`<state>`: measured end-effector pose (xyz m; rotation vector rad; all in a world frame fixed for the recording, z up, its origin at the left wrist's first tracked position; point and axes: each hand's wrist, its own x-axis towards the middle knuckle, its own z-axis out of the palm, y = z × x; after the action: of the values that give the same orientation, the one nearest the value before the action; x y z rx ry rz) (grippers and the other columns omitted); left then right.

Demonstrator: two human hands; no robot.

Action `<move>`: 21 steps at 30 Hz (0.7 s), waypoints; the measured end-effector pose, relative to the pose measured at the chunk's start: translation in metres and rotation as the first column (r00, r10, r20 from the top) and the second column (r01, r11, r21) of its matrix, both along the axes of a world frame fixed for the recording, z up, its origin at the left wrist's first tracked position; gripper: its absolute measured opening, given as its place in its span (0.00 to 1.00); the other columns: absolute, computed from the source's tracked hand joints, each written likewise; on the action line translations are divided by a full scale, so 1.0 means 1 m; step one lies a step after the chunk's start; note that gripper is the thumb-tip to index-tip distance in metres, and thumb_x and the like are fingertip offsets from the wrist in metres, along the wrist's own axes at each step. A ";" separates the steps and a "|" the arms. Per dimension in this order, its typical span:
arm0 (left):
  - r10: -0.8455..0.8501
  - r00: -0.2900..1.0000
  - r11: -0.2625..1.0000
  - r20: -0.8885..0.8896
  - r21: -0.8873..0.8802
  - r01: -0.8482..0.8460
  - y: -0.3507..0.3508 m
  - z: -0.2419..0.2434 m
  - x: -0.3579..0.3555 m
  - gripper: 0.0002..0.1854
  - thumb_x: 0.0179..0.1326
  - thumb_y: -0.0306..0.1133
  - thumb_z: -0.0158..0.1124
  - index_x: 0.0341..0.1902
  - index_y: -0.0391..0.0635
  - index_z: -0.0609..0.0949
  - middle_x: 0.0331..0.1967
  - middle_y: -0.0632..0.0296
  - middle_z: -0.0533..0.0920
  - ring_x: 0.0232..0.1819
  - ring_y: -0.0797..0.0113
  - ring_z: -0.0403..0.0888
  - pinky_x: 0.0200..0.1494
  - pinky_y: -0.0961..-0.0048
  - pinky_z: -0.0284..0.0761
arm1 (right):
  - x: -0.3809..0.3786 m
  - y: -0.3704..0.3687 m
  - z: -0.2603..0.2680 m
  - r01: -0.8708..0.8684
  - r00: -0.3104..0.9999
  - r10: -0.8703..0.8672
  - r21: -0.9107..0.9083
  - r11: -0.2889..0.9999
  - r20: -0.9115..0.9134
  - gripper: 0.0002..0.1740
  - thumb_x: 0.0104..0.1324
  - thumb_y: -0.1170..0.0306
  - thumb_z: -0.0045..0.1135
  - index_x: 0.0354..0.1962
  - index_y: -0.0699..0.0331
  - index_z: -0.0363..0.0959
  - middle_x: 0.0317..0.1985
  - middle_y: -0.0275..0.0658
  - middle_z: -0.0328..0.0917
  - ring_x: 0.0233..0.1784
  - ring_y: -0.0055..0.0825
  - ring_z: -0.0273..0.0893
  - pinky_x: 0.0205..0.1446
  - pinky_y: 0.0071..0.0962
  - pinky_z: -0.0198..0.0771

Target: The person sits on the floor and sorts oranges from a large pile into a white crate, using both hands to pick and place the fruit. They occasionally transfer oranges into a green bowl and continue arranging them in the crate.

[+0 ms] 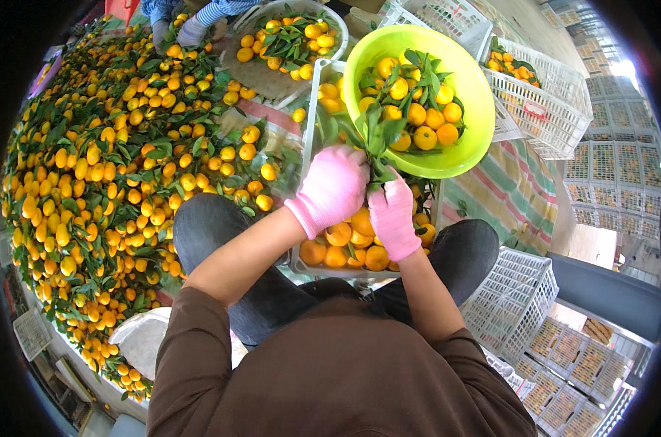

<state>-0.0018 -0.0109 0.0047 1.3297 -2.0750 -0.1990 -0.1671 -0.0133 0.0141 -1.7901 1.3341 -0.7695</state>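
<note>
Both my hands wear pink knit gloves and meet over a crate (315,267) of oranges between my knees. My left hand (333,183) is curled at the base of a bunch of green leaves (378,134), its fingertips partly hidden and blurred. From the other side my right hand (394,218) pinches the lower part of the same leafy bunch. Whether a fruit is inside the grasp cannot be seen. Loose oranges (357,240) fill the crate beneath my wrists. A yellow-green plastic bowl (480,109) with leafy oranges rests tilted at the crate's far end.
A large heap of leafy oranges (106,164) spreads at left. Another person's gloved hands (191,31) reach into its far edge. Beyond the crate stands a round white tub (341,33) of oranges. White plastic crates (554,104) stand at right, on and beside a striped tarp (505,185).
</note>
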 end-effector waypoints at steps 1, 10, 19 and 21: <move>0.010 0.998 0.993 0.055 0.115 -0.016 0.001 0.006 0.000 0.05 0.46 0.31 0.65 0.26 0.43 0.82 0.35 0.53 0.81 0.42 0.48 0.82 0.45 0.54 0.80 | 0.001 -0.002 0.004 0.011 0.980 -0.012 -0.007 1.000 -0.198 0.20 0.64 0.72 0.52 0.52 0.71 0.77 0.45 0.59 0.82 0.47 0.57 0.81 0.54 0.45 0.77; -0.230 0.566 0.643 -0.792 0.312 0.699 -0.019 0.069 0.033 0.08 0.64 0.27 0.66 0.41 0.35 0.87 0.40 0.52 0.89 0.42 0.65 0.86 0.47 0.67 0.81 | -0.028 -0.088 0.060 -0.685 0.625 0.110 -0.474 0.553 -0.773 0.13 0.55 0.70 0.60 0.40 0.57 0.77 0.35 0.40 0.77 0.36 0.39 0.80 0.36 0.41 0.79; 0.037 0.426 0.848 -0.904 0.254 0.466 -0.060 0.003 0.067 0.17 0.63 0.32 0.71 0.55 0.47 0.84 0.53 0.58 0.87 0.53 0.62 0.86 0.56 0.63 0.86 | -0.112 -0.222 0.068 -0.058 0.869 -0.110 -0.319 0.946 -0.483 0.23 0.74 0.60 0.58 0.58 0.67 0.76 0.55 0.54 0.82 0.57 0.47 0.81 0.62 0.39 0.74; 0.605 -0.183 0.565 -0.775 0.256 0.784 -0.059 -0.014 0.068 0.16 0.74 0.41 0.63 0.58 0.45 0.80 0.55 0.54 0.83 0.55 0.59 0.84 0.54 0.55 0.89 | -0.101 -0.182 0.075 -0.022 0.930 -0.130 -0.406 0.913 -0.343 0.23 0.73 0.61 0.59 0.58 0.67 0.76 0.54 0.53 0.82 0.57 0.47 0.81 0.63 0.40 0.73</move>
<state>0.0666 -0.0701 -0.0090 0.5776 -0.2919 -1.9607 -0.2679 -0.1957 0.0894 -2.3222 1.5507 -0.8157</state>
